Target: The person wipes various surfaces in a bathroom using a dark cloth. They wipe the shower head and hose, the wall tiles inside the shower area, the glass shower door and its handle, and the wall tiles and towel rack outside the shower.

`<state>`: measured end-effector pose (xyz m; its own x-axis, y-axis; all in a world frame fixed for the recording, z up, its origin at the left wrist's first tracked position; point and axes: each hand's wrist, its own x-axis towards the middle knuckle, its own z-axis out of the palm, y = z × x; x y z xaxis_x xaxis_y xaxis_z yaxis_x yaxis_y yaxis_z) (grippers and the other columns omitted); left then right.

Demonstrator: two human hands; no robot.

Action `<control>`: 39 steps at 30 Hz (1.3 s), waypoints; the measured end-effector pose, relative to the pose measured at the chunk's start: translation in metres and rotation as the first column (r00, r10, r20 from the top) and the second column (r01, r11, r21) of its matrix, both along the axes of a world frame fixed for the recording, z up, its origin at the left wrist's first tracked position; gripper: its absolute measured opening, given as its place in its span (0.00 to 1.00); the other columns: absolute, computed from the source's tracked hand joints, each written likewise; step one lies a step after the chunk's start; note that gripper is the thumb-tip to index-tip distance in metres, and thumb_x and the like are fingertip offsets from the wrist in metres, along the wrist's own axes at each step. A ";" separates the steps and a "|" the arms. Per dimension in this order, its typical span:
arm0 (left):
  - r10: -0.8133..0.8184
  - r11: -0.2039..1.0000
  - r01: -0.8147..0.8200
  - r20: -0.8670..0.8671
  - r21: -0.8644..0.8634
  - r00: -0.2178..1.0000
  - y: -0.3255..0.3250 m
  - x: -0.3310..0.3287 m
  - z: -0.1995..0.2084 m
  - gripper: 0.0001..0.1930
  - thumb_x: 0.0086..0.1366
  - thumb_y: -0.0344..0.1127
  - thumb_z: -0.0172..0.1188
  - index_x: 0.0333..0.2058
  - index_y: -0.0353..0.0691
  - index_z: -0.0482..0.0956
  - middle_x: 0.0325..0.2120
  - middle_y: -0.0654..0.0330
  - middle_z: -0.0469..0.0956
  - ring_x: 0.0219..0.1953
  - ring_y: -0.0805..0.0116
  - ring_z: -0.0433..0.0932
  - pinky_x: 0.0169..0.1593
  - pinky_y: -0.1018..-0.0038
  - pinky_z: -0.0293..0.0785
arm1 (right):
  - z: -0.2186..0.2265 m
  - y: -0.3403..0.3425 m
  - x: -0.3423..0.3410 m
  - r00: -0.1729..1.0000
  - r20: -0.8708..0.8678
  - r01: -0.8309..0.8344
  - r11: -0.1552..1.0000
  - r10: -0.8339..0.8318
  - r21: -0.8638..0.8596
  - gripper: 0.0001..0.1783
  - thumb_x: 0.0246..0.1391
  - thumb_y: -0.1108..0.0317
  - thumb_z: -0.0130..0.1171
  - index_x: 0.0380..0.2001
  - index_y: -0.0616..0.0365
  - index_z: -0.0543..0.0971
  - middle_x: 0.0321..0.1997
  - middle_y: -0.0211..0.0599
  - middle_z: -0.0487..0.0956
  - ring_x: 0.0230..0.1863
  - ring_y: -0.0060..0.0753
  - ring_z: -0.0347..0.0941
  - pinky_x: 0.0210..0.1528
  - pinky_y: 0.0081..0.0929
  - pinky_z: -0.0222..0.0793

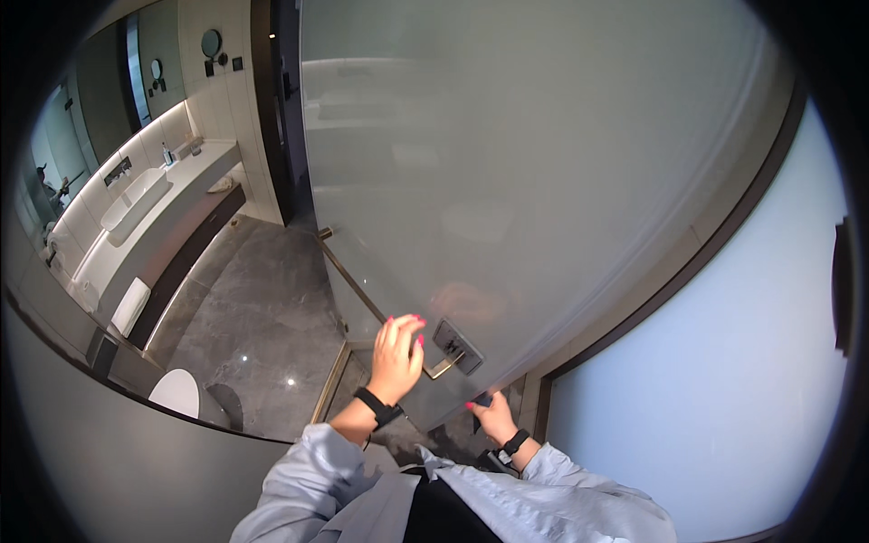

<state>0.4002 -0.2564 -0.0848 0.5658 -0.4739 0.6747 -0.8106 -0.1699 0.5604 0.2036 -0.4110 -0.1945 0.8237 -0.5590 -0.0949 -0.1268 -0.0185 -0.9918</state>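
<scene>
A large frosted glass door (543, 172) stands in front of me, with a long brass-coloured handle bar (355, 285) slanting across its left part. My left hand (396, 364) is raised over the lower part of this bar, its fingers lightly bent and apart. Whether the fingertips touch the bar cannot be made out. Just to the right, a square metal plate (459, 346) on the glass meets the bent end of the bar. Lower right, my right hand (497, 419) is closed around a small dark object (482, 401), its kind unclear. Both wrists wear black bands.
At left, a white counter (204, 163) carries a rectangular basin (136, 199), below a wide mirror. A white towel (131, 306) hangs under it. A white rounded fixture (176, 395) stands lower left. Grey marble floor (262, 317) lies between. A pale dark-framed panel (706, 344) fills the right.
</scene>
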 end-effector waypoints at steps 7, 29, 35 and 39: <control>-0.345 0.906 0.278 0.176 0.319 0.922 0.012 0.094 -0.024 0.23 0.53 0.48 0.68 0.41 0.38 0.76 0.44 0.56 0.76 0.52 0.55 0.73 0.66 0.50 0.57 | 0.053 0.015 -0.015 0.913 -0.096 0.408 0.885 -0.397 0.224 0.30 0.46 0.85 0.53 0.56 0.59 0.68 0.48 0.36 0.75 0.47 0.30 0.71 0.53 0.25 0.67; -0.517 0.794 0.357 0.239 0.491 0.822 -0.026 0.160 -0.033 0.27 0.53 0.64 0.61 0.27 0.42 0.76 0.26 0.61 0.74 0.34 0.61 0.75 0.42 0.66 0.66 | 0.123 0.053 0.108 0.985 0.108 0.160 0.465 -0.136 -0.870 0.26 0.44 0.83 0.55 0.51 0.60 0.74 0.54 0.46 0.77 0.55 0.51 0.73 0.57 0.40 0.69; -0.392 0.880 0.244 0.335 0.407 0.857 0.009 0.245 -0.034 0.24 0.51 0.57 0.66 0.32 0.40 0.78 0.28 0.58 0.76 0.37 0.56 0.74 0.53 0.61 0.67 | 0.136 0.035 0.127 0.959 0.236 0.276 0.343 -0.155 -0.898 0.26 0.40 0.84 0.54 0.48 0.61 0.75 0.51 0.48 0.78 0.52 0.51 0.76 0.54 0.41 0.72; -0.348 0.899 0.208 0.344 0.385 0.872 0.015 0.273 -0.041 0.24 0.48 0.57 0.68 0.28 0.40 0.78 0.25 0.58 0.76 0.36 0.55 0.74 0.53 0.61 0.67 | 0.163 0.034 0.151 0.966 0.258 0.260 0.176 -0.032 -0.950 0.29 0.39 0.81 0.54 0.51 0.60 0.75 0.53 0.45 0.76 0.55 0.51 0.73 0.56 0.43 0.70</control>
